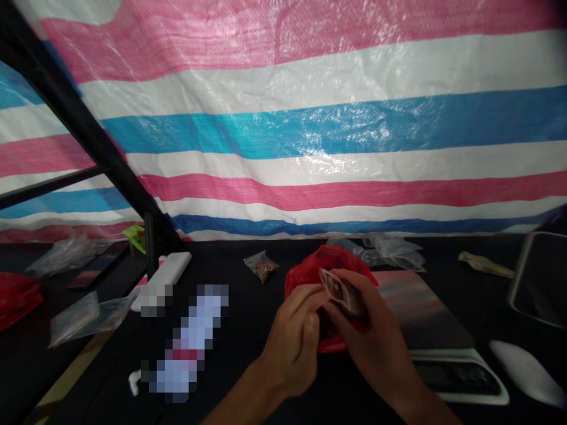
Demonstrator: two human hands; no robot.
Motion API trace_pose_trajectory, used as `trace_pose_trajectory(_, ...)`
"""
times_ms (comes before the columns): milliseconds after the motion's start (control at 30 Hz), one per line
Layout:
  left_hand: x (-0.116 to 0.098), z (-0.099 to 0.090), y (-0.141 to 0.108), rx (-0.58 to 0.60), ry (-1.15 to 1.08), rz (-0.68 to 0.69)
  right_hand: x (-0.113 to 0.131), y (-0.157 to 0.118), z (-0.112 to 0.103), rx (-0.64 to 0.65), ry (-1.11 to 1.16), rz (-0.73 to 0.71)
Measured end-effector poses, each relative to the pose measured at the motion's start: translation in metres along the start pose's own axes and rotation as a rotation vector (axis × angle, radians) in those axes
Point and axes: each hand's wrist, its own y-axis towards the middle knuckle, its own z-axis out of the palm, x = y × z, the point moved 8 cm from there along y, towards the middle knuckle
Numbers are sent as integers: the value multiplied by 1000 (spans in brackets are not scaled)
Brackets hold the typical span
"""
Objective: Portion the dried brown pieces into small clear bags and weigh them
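A small clear plastic bag [351, 302] with its mouth spread and something brown inside is gripped between the thumb and fingers of my right hand [376, 324]. My left hand [293, 339] is beside it, fingers curled together and fingertips at the bag's mouth. What those fingers hold, if anything, is hidden. Beneath and behind both hands stands an opened red plastic bag [310, 265]; its contents are mostly covered by my hands. A filled small clear bag [262, 267] of brown pieces lies on the black table to the left.
Right of my hands sits a scale with a metal plate [425, 313]; a white rounded object [527, 372] is beside it. Clear plastic bags [394, 251] lie behind. At left are a white power strip [170, 271], flat clear bags [84, 319] and a black frame post [119, 171]. Striped sheeting [310, 130] hangs behind.
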Motion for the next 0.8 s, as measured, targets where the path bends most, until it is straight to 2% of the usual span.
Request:
trace_pose_trajectory(133,14,-14,1,-180,217,-85,-1,20,-39,-109,-157,-91)
trace_pose_trajectory(233,31,-17,2,-209,399,-185,-27,36,-80,-176,-329,-60)
trace_pose_trajectory(300,41,-13,3,-161,424,-233,-54,44,-94,-58,-461,-40)
trace_pose_trajectory(400,56,-11,3,-124,298,-313,-94,44,-99,180,-478,-29)
trace_pose_trajectory(500,66,-19,3,-244,129,-370,-113,33,-98,296,-497,-33)
trace_pose_trajectory(667,82,-30,1,-450,-172,-476,-116,21,-101,345,-508,28)
trace_pose_trajectory(800,86,-35,-2,-520,-199,-527,-119,23,-112,340,-471,80)
